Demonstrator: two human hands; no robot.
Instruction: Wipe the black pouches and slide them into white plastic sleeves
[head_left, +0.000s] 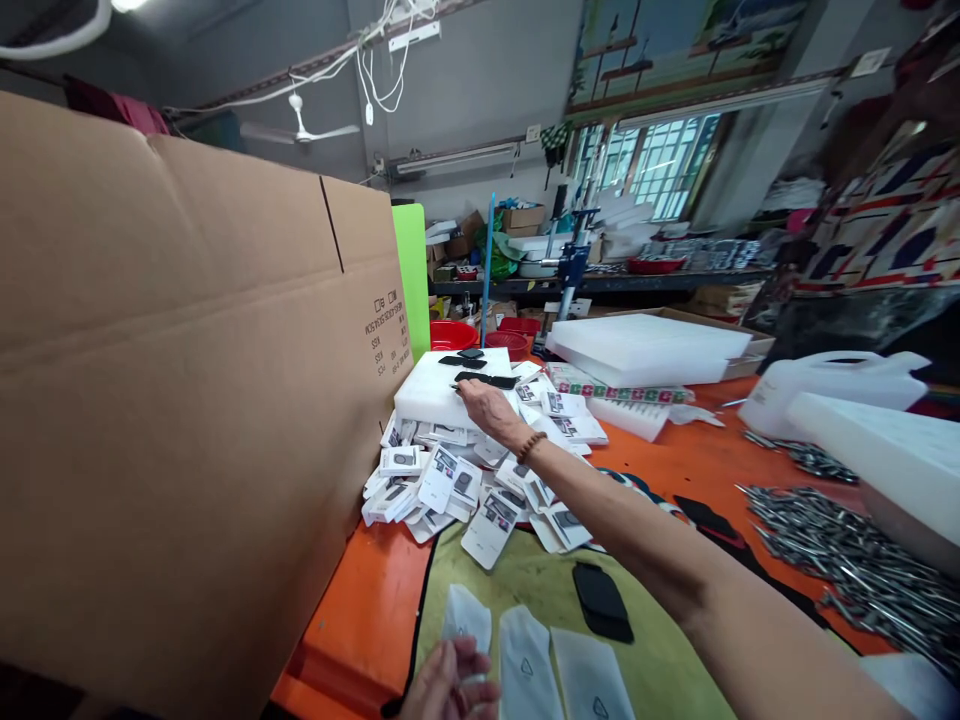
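My left hand (454, 682), low in the frame, has its fingers curled around the lower part of a translucent plastic sleeve (466, 612). Two more such sleeves, one of them a sleeve with a triangle mark (529, 660), lie flat beside it on the olive cloth (540, 570). Stretched forward, my right hand (484, 405), with a beaded bracelet, pinches the near left edge of a flat black piece (491, 381) on a white foam block (427, 395). Other black pieces (463, 361) lie behind it on the block. A rounded black piece (602, 600) rests on the cloth.
A tall cardboard box (225, 400) walls off the left side. Small white printed boxes (450, 480) are heaped around the foam block. On the orange table (682, 450) to the right are a pile of metal rods (847, 550), a white jug (817, 385) and foam slabs (645, 345).
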